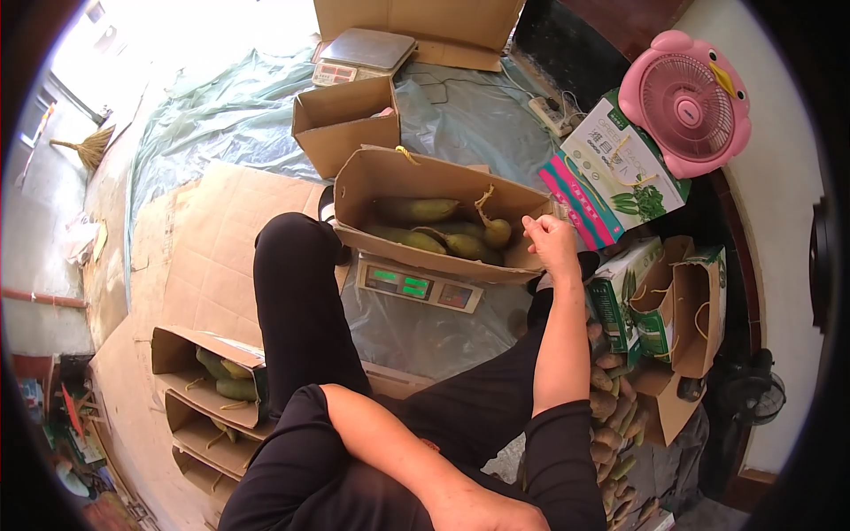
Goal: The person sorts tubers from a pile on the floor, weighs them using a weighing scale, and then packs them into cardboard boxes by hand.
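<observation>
Far left, broom (84, 149) leaning by wall. Next, three open cartons (208, 376) in a row, green radishes in at least two, flat cardboard (212, 257) above them giving open room. Person seated, knees apart; left forearm (398, 447) folded back across the lap, left hand out of view, so open or closed can't tell. Upper scale (367, 51) by the small carton (345, 128), its panel too small to read.

Centre: long open carton (425, 252) between the legs, green radishes (416, 210) lying inside, one with a twisted stem. Lower scale (419, 283) shows at its near edge, green display lit, digits unclear. Bare plastic sheet (390, 332) just below.

Right forearm reaches up, right hand (550, 241) at carton's right end, fingers curled in, mostly closed; can't tell if it pinches anything.

Right: printed box (620, 159), "GREEN" plus big Chinese characters, radish picture; pink bird-shaped fan (686, 106) against it. Below, green-white gift bags (655, 301), rope handles, tight beside loose radish pile (611, 416); little room there. Black fan (753, 389) far right.
</observation>
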The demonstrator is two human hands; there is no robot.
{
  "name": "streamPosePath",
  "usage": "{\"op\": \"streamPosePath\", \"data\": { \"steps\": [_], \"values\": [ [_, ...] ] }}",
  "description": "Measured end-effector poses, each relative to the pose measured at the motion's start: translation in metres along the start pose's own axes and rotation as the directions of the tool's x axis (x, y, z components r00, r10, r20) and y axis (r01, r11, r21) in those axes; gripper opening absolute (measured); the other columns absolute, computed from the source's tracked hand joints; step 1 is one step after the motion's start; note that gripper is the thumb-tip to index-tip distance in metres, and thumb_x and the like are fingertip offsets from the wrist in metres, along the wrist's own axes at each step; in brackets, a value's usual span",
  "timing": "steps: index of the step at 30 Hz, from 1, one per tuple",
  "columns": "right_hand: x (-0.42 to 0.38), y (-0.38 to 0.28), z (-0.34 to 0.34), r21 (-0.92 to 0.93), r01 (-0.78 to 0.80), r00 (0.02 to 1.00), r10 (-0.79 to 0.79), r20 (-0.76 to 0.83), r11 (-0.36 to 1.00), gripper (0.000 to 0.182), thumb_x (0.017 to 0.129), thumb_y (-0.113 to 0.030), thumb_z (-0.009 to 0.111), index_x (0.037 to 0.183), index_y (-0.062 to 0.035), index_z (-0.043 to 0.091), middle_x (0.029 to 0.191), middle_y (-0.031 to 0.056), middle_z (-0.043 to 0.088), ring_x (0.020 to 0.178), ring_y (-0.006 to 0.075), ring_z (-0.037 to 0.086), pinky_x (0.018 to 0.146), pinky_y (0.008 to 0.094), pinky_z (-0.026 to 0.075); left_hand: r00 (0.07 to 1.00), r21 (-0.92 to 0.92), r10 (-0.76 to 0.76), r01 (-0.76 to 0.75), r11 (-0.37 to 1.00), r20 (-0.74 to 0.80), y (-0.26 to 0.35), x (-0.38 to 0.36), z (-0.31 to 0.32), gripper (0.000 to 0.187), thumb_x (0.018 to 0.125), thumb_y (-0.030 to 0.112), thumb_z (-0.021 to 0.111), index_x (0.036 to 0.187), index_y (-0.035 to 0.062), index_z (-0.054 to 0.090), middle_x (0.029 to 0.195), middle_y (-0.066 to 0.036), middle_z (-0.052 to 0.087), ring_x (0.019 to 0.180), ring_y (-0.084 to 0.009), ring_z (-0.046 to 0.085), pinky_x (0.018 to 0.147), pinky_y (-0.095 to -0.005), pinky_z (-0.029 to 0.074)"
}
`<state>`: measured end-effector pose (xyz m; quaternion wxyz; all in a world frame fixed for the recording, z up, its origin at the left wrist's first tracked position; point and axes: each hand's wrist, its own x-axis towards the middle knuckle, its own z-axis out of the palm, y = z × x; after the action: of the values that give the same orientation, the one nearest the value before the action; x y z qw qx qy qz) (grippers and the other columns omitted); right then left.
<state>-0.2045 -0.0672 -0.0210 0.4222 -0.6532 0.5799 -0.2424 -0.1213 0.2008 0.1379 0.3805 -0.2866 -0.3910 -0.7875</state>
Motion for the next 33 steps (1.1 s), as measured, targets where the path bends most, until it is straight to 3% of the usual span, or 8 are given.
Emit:
{"op": "streamPosePath", "data": {
  "steps": [10, 18, 25, 28, 30, 31, 32, 33],
  "values": [
    [0.0, 0.003, -0.001, -0.017, 0.026, 1.0, -0.026, -0.013, 1.0, 0.036, 0.085, -0.032, 0.065, 0.068, -0.0011, 0.061, 0.053, 0.0035, 0.055, 0.047, 0.0091, 0.053, 0.046, 0.027, 0.04, 1.0, 0.008, -0.029, 0.029, 1.0, -0.012, -0.001, 0.0, 0.0, 0.027, 0.094, 0.022, 0.054, 0.087, -0.0041, 0.054, 0.076, -0.015, 0.051, 0.068, -0.0278, 0.051, 0.06, -0.0369, 0.04],
    [-0.002, -0.002, -0.002, 0.049, 0.03, 0.999, -0.029, -0.015, 0.998, 0.036, 0.086, -0.031, 0.065, 0.068, -0.0004, 0.06, 0.053, 0.0028, 0.054, 0.047, 0.0091, 0.052, 0.046, 0.0268, 0.039, 0.995, 0.011, -0.079, 0.079, 0.997, -0.057, -0.007, -0.004, 0.001, 0.028, 0.094, 0.02, 0.054, 0.076, -0.0002, 0.046, 0.065, -0.009, 0.043, 0.057, -0.0219, 0.044, 0.053, -0.0347, 0.035],
    [-0.004, -0.002, -0.002, 0.081, 0.076, 0.994, -0.07, -0.079, 0.994, 0.036, 0.087, -0.03, 0.063, 0.067, 0.0001, 0.059, 0.053, 0.0028, 0.054, 0.046, 0.0086, 0.052, 0.045, 0.0261, 0.038, 0.993, -0.009, -0.05, 0.049, 0.999, -0.109, -0.005, -0.003, 0.001, 0.026, 0.094, 0.02, 0.054, 0.078, -0.0004, 0.049, 0.066, -0.008, 0.046, 0.058, -0.0198, 0.046, 0.054, -0.0321, 0.038],
    [-0.002, -0.002, -0.005, 0.101, 0.092, 0.988, -0.078, -0.133, 0.991, 0.037, 0.087, -0.03, 0.062, 0.068, 0.0006, 0.059, 0.054, 0.0028, 0.054, 0.046, 0.0087, 0.052, 0.045, 0.0263, 0.039, 0.986, -0.054, -0.096, 0.09, 0.995, -0.134, -0.004, -0.006, 0.0, 0.024, 0.093, 0.021, 0.057, 0.083, -0.0007, 0.052, 0.072, -0.007, 0.052, 0.062, -0.0197, 0.05, 0.057, -0.0288, 0.041],
    [-0.001, -0.002, -0.004, 0.099, 0.086, 0.984, -0.069, -0.165, 0.991, 0.035, 0.086, -0.03, 0.063, 0.069, 0.0005, 0.061, 0.055, 0.004, 0.057, 0.046, 0.0101, 0.053, 0.045, 0.0269, 0.039, 0.957, -0.175, -0.17, 0.131, 0.976, -0.235, -0.006, -0.013, -0.003, 0.019, 0.09, 0.021, 0.062, 0.084, 0.0038, 0.06, 0.077, -0.002, 0.054, 0.07, -0.0185, 0.054, 0.067, -0.0294, 0.043],
    [0.001, 0.0, -0.003, 0.119, 0.111, 0.983, -0.091, -0.159, 0.987, 0.033, 0.086, -0.029, 0.063, 0.07, 0.0002, 0.062, 0.056, 0.0048, 0.058, 0.046, 0.0109, 0.054, 0.044, 0.0274, 0.04, 0.96, 0.039, -0.123, 0.137, 0.99, -0.252, -0.004, -0.015, -0.014, 0.021, 0.091, 0.013, 0.056, 0.077, 0.0006, 0.048, 0.071, -0.004, 0.047, 0.068, -0.0177, 0.05, 0.063, -0.0309, 0.04],
    [0.003, 0.004, -0.004, 0.135, 0.13, 0.981, -0.108, -0.163, 0.982, 0.032, 0.085, -0.029, 0.063, 0.071, 0.0, 0.063, 0.056, 0.0055, 0.06, 0.046, 0.0117, 0.055, 0.044, 0.0278, 0.04, 0.953, 0.026, -0.208, 0.218, 0.976, -0.221, 0.003, -0.021, -0.022, 0.022, 0.095, 0.019, 0.051, 0.084, 0.001, 0.052, 0.082, -0.01, 0.054, 0.079, -0.0286, 0.055, 0.08, -0.0422, 0.045],
    [0.003, 0.004, -0.005, 0.122, 0.132, 0.981, -0.112, -0.157, 0.984, 0.033, 0.084, -0.03, 0.064, 0.07, -0.0004, 0.064, 0.057, 0.0067, 0.06, 0.047, 0.0135, 0.056, 0.045, 0.0297, 0.041, 0.922, -0.012, -0.177, 0.184, 0.983, -0.344, 0.006, -0.025, -0.023, 0.022, 0.094, 0.018, 0.054, 0.081, 0.001, 0.051, 0.079, -0.008, 0.053, 0.08, -0.0278, 0.057, 0.08, -0.0447, 0.046]
  ]
}}
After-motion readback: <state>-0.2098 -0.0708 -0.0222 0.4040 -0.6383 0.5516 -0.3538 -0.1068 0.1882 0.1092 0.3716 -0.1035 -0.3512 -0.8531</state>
